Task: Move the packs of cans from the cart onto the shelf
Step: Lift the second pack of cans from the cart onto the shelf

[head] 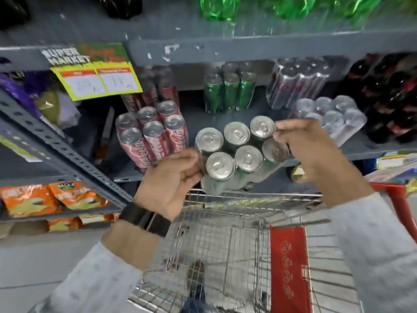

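A shrink-wrapped pack of green cans [240, 152] with silver tops hangs in the air above the wire cart [225, 240], just in front of the grey shelf [372, 152]. My left hand [171, 179] grips its left side and my right hand [309, 150] grips its right side. On the shelf stand a pack of red cans [151, 136] to the left, another green pack [230, 91] behind, and silver packs [331, 114] to the right.
Dark bottles [392, 98] fill the shelf's right end. Green bottles [221, 7] stand on the shelf above. A yellow price sign [97, 80] hangs at upper left. Orange snack bags [52, 197] lie on a lower left shelf. The cart's red handle [397, 197] is at right.
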The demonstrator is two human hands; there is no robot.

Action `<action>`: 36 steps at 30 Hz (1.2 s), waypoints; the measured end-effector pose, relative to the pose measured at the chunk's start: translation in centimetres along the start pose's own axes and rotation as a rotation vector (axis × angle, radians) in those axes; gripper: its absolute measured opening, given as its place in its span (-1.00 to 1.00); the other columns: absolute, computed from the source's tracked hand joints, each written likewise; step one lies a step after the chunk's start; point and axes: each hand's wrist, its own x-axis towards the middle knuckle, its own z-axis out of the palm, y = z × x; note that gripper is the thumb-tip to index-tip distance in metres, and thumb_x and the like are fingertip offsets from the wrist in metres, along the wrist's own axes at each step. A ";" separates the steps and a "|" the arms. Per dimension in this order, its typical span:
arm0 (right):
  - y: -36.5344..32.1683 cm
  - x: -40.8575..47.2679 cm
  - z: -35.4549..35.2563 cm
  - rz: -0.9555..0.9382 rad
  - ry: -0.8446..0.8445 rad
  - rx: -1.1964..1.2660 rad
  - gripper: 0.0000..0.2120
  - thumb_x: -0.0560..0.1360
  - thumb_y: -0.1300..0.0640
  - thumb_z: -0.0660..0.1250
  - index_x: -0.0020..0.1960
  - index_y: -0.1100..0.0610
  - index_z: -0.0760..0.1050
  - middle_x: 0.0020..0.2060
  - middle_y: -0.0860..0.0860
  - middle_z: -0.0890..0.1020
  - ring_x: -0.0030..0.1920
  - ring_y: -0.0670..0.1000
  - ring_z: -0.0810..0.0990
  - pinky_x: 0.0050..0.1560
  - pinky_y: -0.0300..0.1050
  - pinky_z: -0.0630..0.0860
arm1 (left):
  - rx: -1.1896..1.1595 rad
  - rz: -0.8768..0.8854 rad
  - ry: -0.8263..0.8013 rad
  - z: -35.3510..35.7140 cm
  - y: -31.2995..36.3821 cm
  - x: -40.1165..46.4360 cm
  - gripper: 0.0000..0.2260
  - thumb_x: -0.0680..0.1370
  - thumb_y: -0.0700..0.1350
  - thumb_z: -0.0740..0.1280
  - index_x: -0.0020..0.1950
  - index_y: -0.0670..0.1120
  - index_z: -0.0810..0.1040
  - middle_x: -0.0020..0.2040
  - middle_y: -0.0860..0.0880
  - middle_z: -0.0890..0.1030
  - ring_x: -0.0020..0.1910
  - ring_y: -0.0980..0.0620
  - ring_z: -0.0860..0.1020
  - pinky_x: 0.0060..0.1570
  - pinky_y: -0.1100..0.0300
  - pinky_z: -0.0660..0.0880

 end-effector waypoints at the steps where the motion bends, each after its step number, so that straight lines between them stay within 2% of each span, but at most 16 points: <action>1: -0.8 1.6 0.3 -0.007 0.015 -0.020 -0.78 0.53 0.36 0.38 0.15 0.23 0.66 -0.19 -0.01 0.66 -0.21 -0.14 0.57 -0.36 -0.53 0.48 | -0.002 -0.007 -0.003 1.0 0.6 1.2 -0.85 0.61 -0.33 0.23 -0.01 -0.21 0.59 -0.12 -0.13 0.65 -0.12 -0.03 0.61 0.10 0.07 0.58; 4: -2.0 6.1 0.9 0.007 0.043 -0.101 -0.80 0.51 0.35 0.39 0.10 0.24 0.67 0.08 0.18 0.73 0.08 0.08 0.68 0.01 -0.18 0.62 | -0.003 0.007 0.000 3.5 1.6 5.3 -0.84 0.60 -0.33 0.25 -0.09 -0.15 0.56 -0.17 -0.10 0.63 -0.15 -0.01 0.60 0.19 0.03 0.53; 5: -2.2 7.4 1.2 0.023 0.040 -0.135 -0.83 0.50 0.35 0.38 0.04 0.22 0.67 0.09 0.20 0.73 0.12 0.11 0.67 0.00 -0.15 0.60 | -0.004 0.011 -0.004 4.1 1.7 6.5 -0.83 0.60 -0.34 0.25 -0.11 -0.14 0.56 -0.19 -0.09 0.63 -0.14 -0.01 0.60 0.19 0.03 0.53; 8: -1.8 11.4 2.5 0.033 0.001 -0.183 -0.75 0.45 0.39 0.36 0.11 0.41 0.65 -0.01 0.27 0.72 -0.05 0.07 0.62 -0.21 -0.19 0.42 | 0.000 -0.014 -0.005 5.5 1.7 9.8 -0.77 0.58 -0.36 0.22 -0.20 -0.13 0.52 -0.23 -0.08 0.60 -0.06 -0.07 0.57 0.28 -0.03 0.49; 12: -1.1 14.8 3.7 0.075 -0.057 -0.305 -0.70 0.47 0.42 0.32 0.18 0.44 0.61 -0.12 0.16 0.66 -0.20 0.00 0.51 -0.45 -0.28 0.34 | -0.010 -0.068 0.066 6.2 0.7 12.9 -0.75 0.54 -0.38 0.20 -0.25 -0.08 0.42 -0.24 -0.10 0.48 -0.16 -0.05 0.49 0.36 -0.06 0.44; 15: -0.3 15.6 3.9 0.099 -0.083 -0.345 -0.73 0.46 0.41 0.31 0.12 0.46 0.62 -0.18 0.10 0.56 -0.20 0.00 0.48 -0.55 -0.35 0.30 | -0.025 -0.097 0.061 6.1 -0.2 14.3 -0.77 0.51 -0.38 0.20 -0.22 -0.07 0.42 -0.12 -0.14 0.47 -0.03 -0.09 0.47 0.31 -0.01 0.47; 18: 0.4 15.9 3.5 0.102 -0.092 -0.338 -0.72 0.45 0.39 0.32 0.13 0.43 0.63 -0.16 0.12 0.60 -0.14 0.02 0.50 -0.21 -0.22 0.46 | 0.034 -0.117 0.052 5.9 -0.5 15.2 -0.83 0.53 -0.34 0.24 -0.15 -0.09 0.50 -0.06 -0.15 0.53 0.00 -0.07 0.50 0.08 0.12 0.52; 20: 0.4 15.9 3.2 0.101 -0.096 -0.271 -0.70 0.49 0.33 0.39 0.21 0.38 0.63 0.03 0.20 0.70 -0.01 0.07 0.61 0.08 -0.09 0.56 | 0.115 -0.102 0.102 5.6 -0.8 15.6 -0.92 0.55 -0.20 0.31 0.01 -0.07 0.55 0.03 -0.05 0.58 0.06 -0.01 0.52 0.02 0.14 0.48; 21: 0.5 15.9 3.0 0.103 -0.094 -0.206 -0.65 0.52 0.27 0.42 0.29 0.33 0.61 0.18 0.19 0.70 0.09 0.08 0.64 0.17 -0.11 0.56 | 0.173 -0.083 0.120 5.3 -1.2 15.7 -0.82 0.53 -0.08 0.36 0.12 -0.05 0.56 0.14 0.03 0.59 0.17 0.01 0.53 0.14 0.09 0.47; 22: 0.8 15.8 3.0 0.111 -0.103 -0.117 -0.59 0.55 0.20 0.43 0.37 0.26 0.57 0.29 0.15 0.66 0.18 0.05 0.62 0.18 -0.22 0.55 | 0.199 -0.064 0.133 5.1 -1.9 15.8 -0.62 0.49 0.05 0.40 0.28 -0.01 0.54 0.29 0.08 0.57 0.32 0.02 0.49 0.33 0.01 0.42; 23: 1.5 15.8 3.0 0.127 -0.123 -0.018 -0.54 0.57 0.11 0.42 0.43 0.20 0.52 0.36 0.09 0.61 0.26 0.00 0.59 0.21 -0.30 0.49 | 0.203 -0.042 0.130 4.9 -2.7 15.7 -0.45 0.48 0.14 0.39 0.45 0.06 0.44 0.44 0.12 0.48 0.46 0.03 0.39 0.48 -0.06 0.28; 24: 2.1 15.7 3.0 0.156 -0.155 0.065 -0.51 0.58 0.01 0.40 0.46 0.14 0.50 0.39 0.03 0.59 0.33 -0.02 0.55 0.30 -0.27 0.43 | 0.153 -0.030 0.084 4.7 -3.7 15.7 -0.39 0.52 0.19 0.34 0.55 0.11 0.32 0.54 0.14 0.37 0.53 0.06 0.29 0.55 -0.05 0.16; 26: 4.1 15.9 3.4 0.263 -0.207 0.215 -0.48 0.53 -0.19 0.38 0.41 0.03 0.56 0.33 -0.01 0.65 0.38 0.04 0.57 0.47 -0.01 0.41 | -0.027 -0.046 -0.060 4.8 -5.6 15.7 -0.44 0.60 0.19 0.24 0.59 0.16 0.22 0.59 0.14 0.27 0.57 0.12 0.20 0.58 0.05 0.03; 29: 6.6 16.4 3.5 0.289 -0.232 0.318 -0.48 0.49 -0.25 0.36 0.34 0.00 0.60 0.21 0.02 0.73 0.27 0.10 0.66 0.37 0.19 0.54 | -0.006 -0.016 -0.190 4.8 -7.1 15.4 -0.37 0.53 0.25 0.26 0.58 0.25 0.17 0.59 0.15 0.27 0.57 0.12 0.24 0.59 0.02 0.07; 33: 6.7 15.0 3.4 0.245 -0.232 0.319 -0.54 0.57 -0.18 0.28 0.43 -0.11 0.52 0.30 -0.06 0.67 0.31 0.04 0.64 0.41 0.16 0.50 | 0.091 -0.010 -0.152 4.9 -6.3 15.3 -0.43 0.61 0.24 0.19 0.60 0.20 0.17 0.57 0.13 0.33 0.52 0.10 0.33 0.56 0.03 0.17; 36: 7.0 13.6 3.7 0.204 -0.208 0.263 -0.56 0.65 -0.13 0.19 0.51 -0.14 0.42 0.40 -0.15 0.57 0.39 -0.05 0.53 0.50 0.08 0.36 | 0.132 -0.013 -0.104 4.9 -5.6 15.4 -0.49 0.62 0.24 0.16 0.55 0.14 0.31 0.47 0.10 0.48 0.36 0.11 0.50 0.46 0.06 0.33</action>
